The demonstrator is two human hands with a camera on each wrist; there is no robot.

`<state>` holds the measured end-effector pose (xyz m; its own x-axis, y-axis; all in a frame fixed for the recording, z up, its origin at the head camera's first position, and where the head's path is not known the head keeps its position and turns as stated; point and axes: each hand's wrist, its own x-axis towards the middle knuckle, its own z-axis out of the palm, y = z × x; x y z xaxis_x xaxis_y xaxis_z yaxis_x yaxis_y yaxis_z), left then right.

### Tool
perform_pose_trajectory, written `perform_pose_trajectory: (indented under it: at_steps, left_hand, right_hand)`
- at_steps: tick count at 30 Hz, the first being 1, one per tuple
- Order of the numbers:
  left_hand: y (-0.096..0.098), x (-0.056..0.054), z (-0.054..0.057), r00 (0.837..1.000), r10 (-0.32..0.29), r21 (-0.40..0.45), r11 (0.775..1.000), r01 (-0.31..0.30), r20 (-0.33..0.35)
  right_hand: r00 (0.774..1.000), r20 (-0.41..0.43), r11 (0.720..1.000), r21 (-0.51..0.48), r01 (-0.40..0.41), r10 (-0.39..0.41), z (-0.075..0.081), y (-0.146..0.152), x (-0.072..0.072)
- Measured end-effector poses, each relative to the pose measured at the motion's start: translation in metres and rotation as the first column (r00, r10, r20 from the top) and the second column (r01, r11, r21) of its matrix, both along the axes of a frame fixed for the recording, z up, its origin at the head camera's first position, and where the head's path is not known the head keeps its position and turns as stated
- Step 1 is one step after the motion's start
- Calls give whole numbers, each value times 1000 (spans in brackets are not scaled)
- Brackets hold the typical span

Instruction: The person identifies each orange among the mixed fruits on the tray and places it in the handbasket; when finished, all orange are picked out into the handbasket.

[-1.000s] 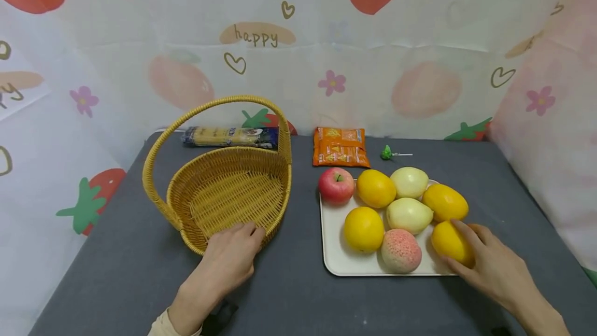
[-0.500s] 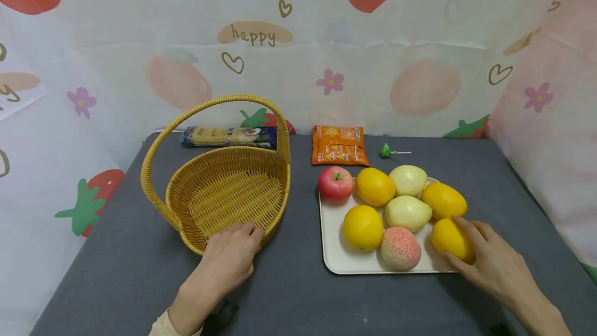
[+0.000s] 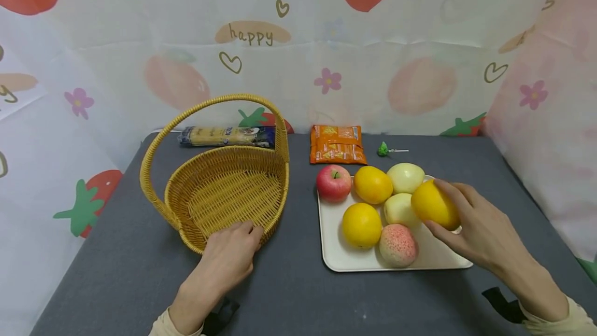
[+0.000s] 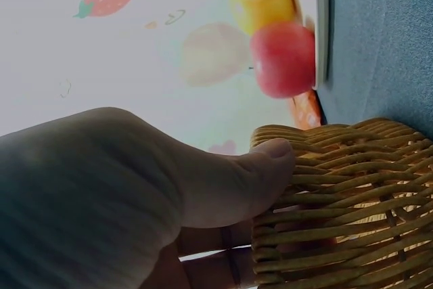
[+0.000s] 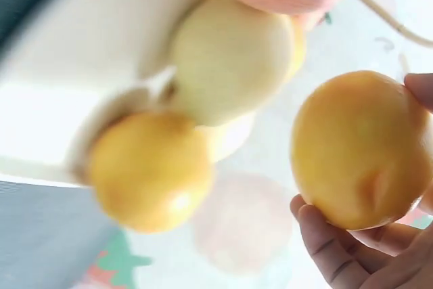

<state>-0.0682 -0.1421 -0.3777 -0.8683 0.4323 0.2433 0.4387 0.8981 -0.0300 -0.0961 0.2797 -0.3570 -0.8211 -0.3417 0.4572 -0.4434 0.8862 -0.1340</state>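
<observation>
My left hand grips the near rim of a yellow wicker basket with a tall arched handle. In the left wrist view the thumb presses the outside of the weave. My right hand holds a yellow mango between thumb and fingers, raised over the right side of a white tray. In the right wrist view another yellow mango lies on the tray; the held one hides it in the head view. The basket holds nothing.
On the tray are a red apple, a pink peach, two yellow round fruits and two pale green fruits. Behind lie an orange snack packet, a green lollipop and a noodle packet.
My right hand has lifted the mango off the tray and carried it up and slightly left. My left hand stays on the basket rim.
</observation>
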Motion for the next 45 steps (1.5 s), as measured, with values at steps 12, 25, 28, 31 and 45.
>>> perform_pose_trajectory:
  at_steps: [12,25,28,31,45]
  left_hand:
    - [0,-1,0,1000,-6,-9,1000,6,-11]
    - [2,0,1,1000,5,-14,1000,-5,8]
    - [2,0,1,1000,5,-19,1000,-5,5]
    - [1,0,0,1000,3,-18,1000,-3,-1]
    - [1,-1,0,1000,-2,-21,1000,2,2]
  right_hand:
    - [985,4,984,25,-174,174,23,-59,-38]
    - [936,70,932,90,-351,346,30,-138,-64]
    - [924,113,921,95,-377,367,30,-158,-70]
    - [905,155,906,94,-412,395,30,-177,-78]
    - [861,223,858,143,-492,457,18,-250,-101]
